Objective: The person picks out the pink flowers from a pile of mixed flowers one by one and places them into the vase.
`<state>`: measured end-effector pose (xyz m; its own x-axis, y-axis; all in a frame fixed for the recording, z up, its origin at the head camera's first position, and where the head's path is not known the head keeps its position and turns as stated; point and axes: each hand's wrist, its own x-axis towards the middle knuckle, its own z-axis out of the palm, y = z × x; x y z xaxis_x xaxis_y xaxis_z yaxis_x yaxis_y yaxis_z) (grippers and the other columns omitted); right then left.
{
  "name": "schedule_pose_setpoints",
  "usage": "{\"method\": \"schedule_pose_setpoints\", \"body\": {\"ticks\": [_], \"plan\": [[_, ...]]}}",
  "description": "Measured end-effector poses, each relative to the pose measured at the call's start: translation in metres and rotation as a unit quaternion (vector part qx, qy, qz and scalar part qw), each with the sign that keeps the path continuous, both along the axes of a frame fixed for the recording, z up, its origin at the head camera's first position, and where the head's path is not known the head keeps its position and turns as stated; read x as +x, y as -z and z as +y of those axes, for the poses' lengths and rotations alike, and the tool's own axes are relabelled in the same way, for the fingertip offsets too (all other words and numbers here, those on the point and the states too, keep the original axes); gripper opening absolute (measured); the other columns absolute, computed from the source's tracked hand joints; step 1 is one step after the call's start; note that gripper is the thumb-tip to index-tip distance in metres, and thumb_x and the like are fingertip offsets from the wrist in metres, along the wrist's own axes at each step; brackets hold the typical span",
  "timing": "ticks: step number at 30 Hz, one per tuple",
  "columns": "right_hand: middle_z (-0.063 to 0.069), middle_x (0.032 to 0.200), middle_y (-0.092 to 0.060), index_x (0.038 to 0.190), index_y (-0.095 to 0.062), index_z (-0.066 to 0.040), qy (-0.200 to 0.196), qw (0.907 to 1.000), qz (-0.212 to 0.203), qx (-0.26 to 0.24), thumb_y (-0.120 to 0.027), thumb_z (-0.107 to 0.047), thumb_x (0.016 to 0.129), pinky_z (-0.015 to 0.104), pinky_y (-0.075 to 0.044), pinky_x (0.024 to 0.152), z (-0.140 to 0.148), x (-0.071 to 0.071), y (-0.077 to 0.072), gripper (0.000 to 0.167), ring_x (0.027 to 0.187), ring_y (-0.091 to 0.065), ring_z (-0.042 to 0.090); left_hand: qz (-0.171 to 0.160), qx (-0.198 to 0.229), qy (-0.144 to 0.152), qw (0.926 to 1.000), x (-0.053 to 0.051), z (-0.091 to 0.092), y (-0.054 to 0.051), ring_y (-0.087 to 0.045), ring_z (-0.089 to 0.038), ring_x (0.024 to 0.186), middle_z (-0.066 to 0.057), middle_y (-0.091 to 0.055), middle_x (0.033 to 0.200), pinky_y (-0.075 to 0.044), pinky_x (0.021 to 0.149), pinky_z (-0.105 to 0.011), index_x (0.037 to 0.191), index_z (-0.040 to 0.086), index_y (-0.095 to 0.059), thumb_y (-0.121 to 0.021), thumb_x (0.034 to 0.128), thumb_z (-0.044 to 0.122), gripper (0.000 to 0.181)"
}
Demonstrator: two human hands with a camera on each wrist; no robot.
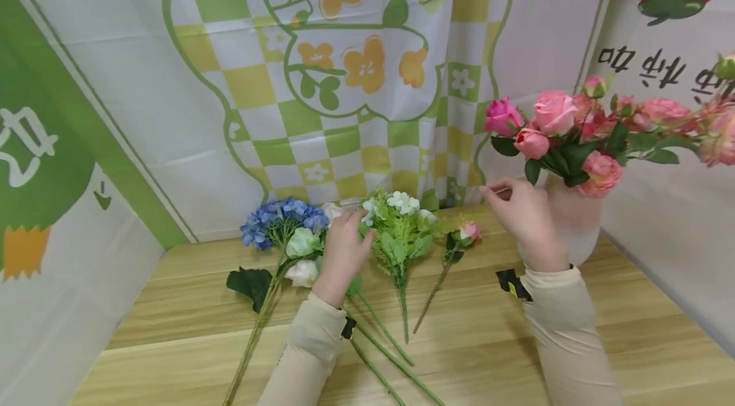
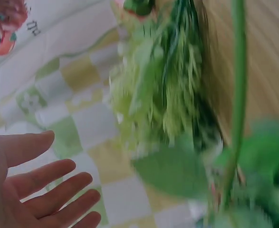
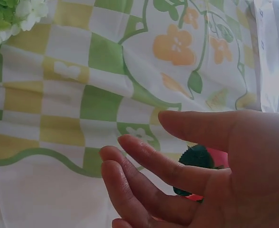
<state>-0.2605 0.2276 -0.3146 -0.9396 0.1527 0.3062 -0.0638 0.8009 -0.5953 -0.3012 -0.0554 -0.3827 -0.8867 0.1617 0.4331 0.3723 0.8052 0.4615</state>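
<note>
My left hand point(image 1: 342, 256) hovers over the white and pale green artificial flowers point(image 1: 303, 244), and its fingers are spread and empty in the left wrist view. To its right lies a leafy green bunch with small white blossoms point(image 1: 404, 203), also seen blurred in the left wrist view. Beside the pale pink vase point(image 1: 581, 218) is my right hand point(image 1: 529, 222), fingers loosely bent with nothing between them. Pink roses point(image 1: 554, 112) with dark leaves stand in that vase. A single small pink rose point(image 1: 469, 231) lies on the table between the bunch and my right hand.
A blue hydrangea point(image 1: 281, 221) on a long stem lies at the left of the wooden table point(image 1: 476, 342). Several green stems point(image 1: 390, 355) point toward the front edge. A checked cloth point(image 1: 321, 138) hangs behind, with printed white cloth on both sides.
</note>
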Motion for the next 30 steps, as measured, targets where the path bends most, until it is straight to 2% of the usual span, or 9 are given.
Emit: {"method": "schedule_pose_setpoints", "body": {"ticks": [5, 11, 16, 19, 22, 24, 26, 28, 30], "plan": [[0.022, 0.111, -0.066, 0.115, -0.063, -0.001, -0.012, 0.9991, -0.034, -0.023, -0.048, -0.046, 0.096, 0.047, -0.050, 0.082, -0.003, -0.008, 0.004, 0.051, 0.103, -0.061, 0.036, -0.018, -0.006, 0.019, 0.9996, -0.003, 0.026, 0.009, -0.055, -0.034, 0.117, -0.015, -0.061, 0.124, -0.047, 0.097, -0.045, 0.124, 0.005, -0.060, -0.066, 0.0885, 0.014, 0.038], [0.022, 0.113, -0.064, 0.113, -0.065, -0.001, -0.020, 0.9985, -0.045, -0.023, -0.049, -0.043, 0.096, 0.043, -0.050, 0.078, -0.004, -0.010, 0.007, 0.048, 0.102, -0.061, 0.035, -0.041, -0.053, 0.053, 0.9964, -0.009, 0.056, 0.014, -0.060, -0.030, 0.108, -0.014, -0.066, 0.114, -0.051, 0.089, -0.040, 0.116, 0.004, -0.065, -0.066, 0.0880, 0.010, 0.029], [0.018, 0.107, -0.067, 0.108, -0.068, -0.004, -0.016, 0.9992, -0.036, -0.009, -0.049, -0.044, 0.096, 0.033, -0.046, 0.066, -0.003, -0.011, 0.008, 0.046, 0.086, -0.060, 0.028, -0.048, -0.101, 0.100, 0.9887, -0.020, 0.080, 0.014, -0.066, -0.024, 0.096, -0.008, -0.070, 0.106, -0.055, 0.078, -0.033, 0.108, 0.007, -0.071, -0.064, 0.0879, 0.007, 0.021], [0.018, 0.108, -0.066, 0.108, -0.068, -0.004, -0.018, 0.9991, -0.034, -0.016, -0.050, -0.043, 0.096, 0.030, -0.044, 0.064, -0.001, -0.011, 0.008, 0.045, 0.084, -0.059, 0.026, -0.051, -0.135, 0.120, 0.9822, -0.027, 0.094, 0.016, -0.068, -0.022, 0.092, -0.005, -0.072, 0.102, -0.056, 0.075, -0.031, 0.102, 0.009, -0.073, -0.063, 0.0859, 0.003, 0.020], [0.019, 0.113, -0.066, 0.110, -0.068, -0.004, -0.018, 0.9991, -0.034, -0.021, -0.050, -0.042, 0.096, 0.032, -0.045, 0.067, 0.000, -0.011, 0.008, 0.045, 0.089, -0.060, 0.027, -0.050, -0.169, 0.122, 0.9767, -0.033, 0.108, 0.020, -0.067, -0.016, 0.081, -0.001, -0.072, 0.091, -0.054, 0.067, -0.026, 0.090, 0.011, -0.074, -0.063, 0.0833, 0.002, 0.016], [0.019, 0.113, -0.066, 0.110, -0.069, -0.004, -0.015, 0.9991, -0.034, -0.022, -0.050, -0.042, 0.096, 0.035, -0.046, 0.070, 0.000, -0.010, 0.007, 0.045, 0.091, -0.061, 0.028, -0.055, -0.183, 0.116, 0.9746, -0.036, 0.117, 0.022, -0.058, -0.012, 0.064, 0.001, -0.064, 0.072, -0.046, 0.054, -0.023, 0.072, 0.011, -0.067, -0.061, 0.0845, 0.002, 0.016], [0.019, 0.115, -0.065, 0.110, -0.069, -0.005, -0.013, 0.9990, -0.036, -0.022, -0.050, -0.043, 0.096, 0.037, -0.047, 0.072, 0.001, -0.010, 0.007, 0.045, 0.094, -0.061, 0.029, -0.060, -0.198, 0.100, 0.9733, -0.038, 0.128, 0.023, -0.051, -0.012, 0.057, 0.001, -0.056, 0.063, -0.038, 0.047, -0.024, 0.062, 0.012, -0.056, -0.061, 0.0845, 0.005, 0.024], [0.020, 0.116, -0.065, 0.110, -0.069, -0.004, -0.012, 0.9990, -0.037, -0.024, -0.050, -0.043, 0.095, 0.039, -0.048, 0.074, 0.001, -0.010, 0.006, 0.046, 0.097, -0.061, 0.031, -0.073, -0.209, 0.078, 0.9721, -0.040, 0.138, 0.025, -0.051, -0.013, 0.055, -0.001, -0.055, 0.061, -0.037, 0.044, -0.026, 0.061, 0.013, -0.052, -0.062, 0.0853, 0.008, 0.026], [0.019, 0.116, -0.065, 0.110, -0.069, -0.004, -0.011, 0.9988, -0.039, -0.028, -0.050, -0.043, 0.095, 0.039, -0.048, 0.074, 0.002, -0.009, 0.006, 0.046, 0.097, -0.061, 0.031, -0.081, -0.219, 0.049, 0.9710, -0.042, 0.147, 0.028, -0.063, -0.016, 0.064, -0.002, -0.066, 0.072, -0.047, 0.046, -0.029, 0.070, 0.013, -0.063, -0.067, 0.0837, 0.015, 0.015]]}}
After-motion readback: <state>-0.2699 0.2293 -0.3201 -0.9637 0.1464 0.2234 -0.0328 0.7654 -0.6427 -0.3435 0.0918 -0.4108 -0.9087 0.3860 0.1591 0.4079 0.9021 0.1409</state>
